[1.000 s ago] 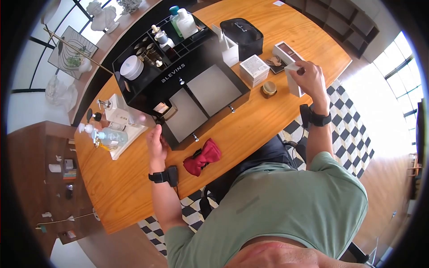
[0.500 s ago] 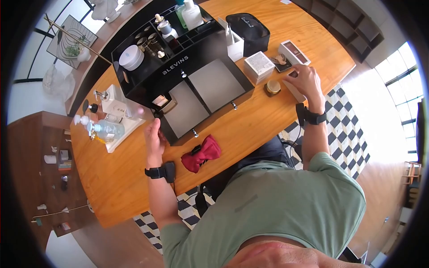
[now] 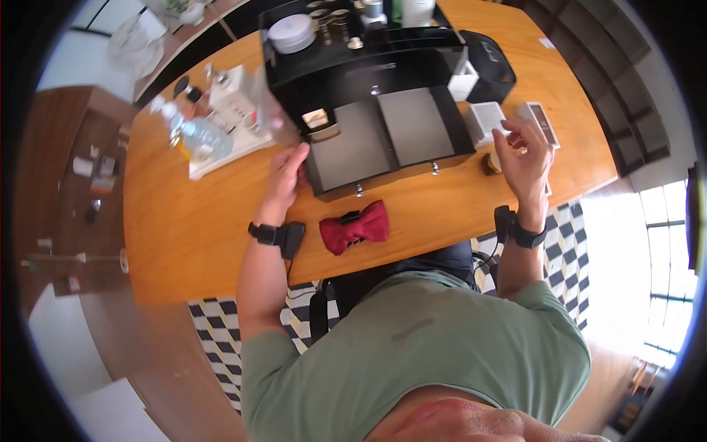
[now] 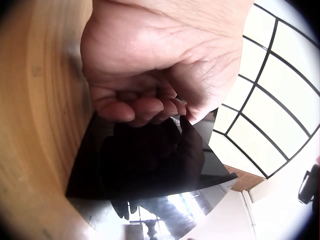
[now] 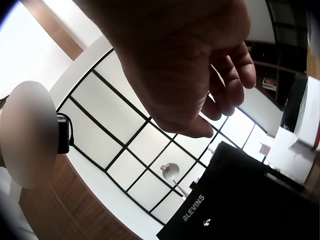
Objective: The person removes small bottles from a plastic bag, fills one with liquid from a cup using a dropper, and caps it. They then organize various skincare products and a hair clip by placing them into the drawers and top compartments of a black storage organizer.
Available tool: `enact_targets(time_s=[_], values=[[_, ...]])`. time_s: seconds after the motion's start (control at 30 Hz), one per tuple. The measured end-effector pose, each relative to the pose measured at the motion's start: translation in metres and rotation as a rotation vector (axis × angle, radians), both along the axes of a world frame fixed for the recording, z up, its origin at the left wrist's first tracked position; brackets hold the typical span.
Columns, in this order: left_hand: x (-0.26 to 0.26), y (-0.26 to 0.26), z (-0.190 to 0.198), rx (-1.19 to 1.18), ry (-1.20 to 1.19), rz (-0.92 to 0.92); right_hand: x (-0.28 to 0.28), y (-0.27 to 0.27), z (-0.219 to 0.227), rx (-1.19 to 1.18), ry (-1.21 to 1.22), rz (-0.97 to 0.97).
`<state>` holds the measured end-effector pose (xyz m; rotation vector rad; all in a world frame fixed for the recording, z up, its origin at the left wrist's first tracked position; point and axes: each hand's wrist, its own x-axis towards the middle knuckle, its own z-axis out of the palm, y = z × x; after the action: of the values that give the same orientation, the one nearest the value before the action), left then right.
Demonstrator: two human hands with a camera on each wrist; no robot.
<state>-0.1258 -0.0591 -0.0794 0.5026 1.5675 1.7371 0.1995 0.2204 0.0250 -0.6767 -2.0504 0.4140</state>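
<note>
My left hand [image 3: 283, 180] rests beside the front left corner of an open black drawer [image 3: 353, 147]. In the left wrist view its loosely curled fingers [image 4: 147, 107] lie right at the drawer's glossy side [image 4: 145, 160], and nothing shows in the palm. The drawer has two grey-lined compartments, with a small gold-toned item [image 3: 317, 120] at its back left. My right hand [image 3: 526, 158] is raised to the right of the drawer, fingers loosely bent and nothing between them. Around it are a white box [image 3: 484, 121] and a gold-lidded jar [image 3: 492, 163], partly hidden by the hand.
A red bow tie [image 3: 357, 227] lies in front of the drawer. Pump bottles [image 3: 206, 140] stand on a white tray [image 3: 221, 166] at left. Behind the drawer rises the black organizer [image 3: 353, 77] with cosmetics. A black bag [image 3: 486, 66] and a windowed box [image 3: 541, 121] are at right.
The right hand has let go of the slim white box and lifted away from it. The head view has turned, shifting the table. The left hand stays by the drawer's corner.
</note>
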Motion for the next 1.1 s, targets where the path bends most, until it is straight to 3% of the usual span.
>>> enact_targets(time_s=[0.27, 0.4, 0.43, 0.6, 0.67, 1.1], values=[[0.003, 0.002, 0.006, 0.066, -0.044, -0.065, -0.07, -0.049, 0.013, 0.029, -0.125, 0.451], [0.002, 0.003, 0.004, 0.091, -0.042, -0.078, -0.108, -0.067, 0.018, 0.164, -0.211, 0.707], [0.002, 0.003, 0.005, 0.096, -0.041, -0.072, -0.116, -0.072, 0.02, 0.095, -0.375, 0.731], [0.0, 0.003, 0.004, 0.087, -0.007, -0.095, -0.17, -0.083, -0.001, 0.121, -0.578, 0.797], [0.001, 0.004, 0.003, 0.09, 0.021, -0.084, -0.19, -0.088, 0.0, 0.02, -0.902, 0.77], [0.001, 0.006, 0.002, 0.094, 0.032, -0.086, -0.234, -0.066, -0.027, 0.139, -0.901, 0.975]])
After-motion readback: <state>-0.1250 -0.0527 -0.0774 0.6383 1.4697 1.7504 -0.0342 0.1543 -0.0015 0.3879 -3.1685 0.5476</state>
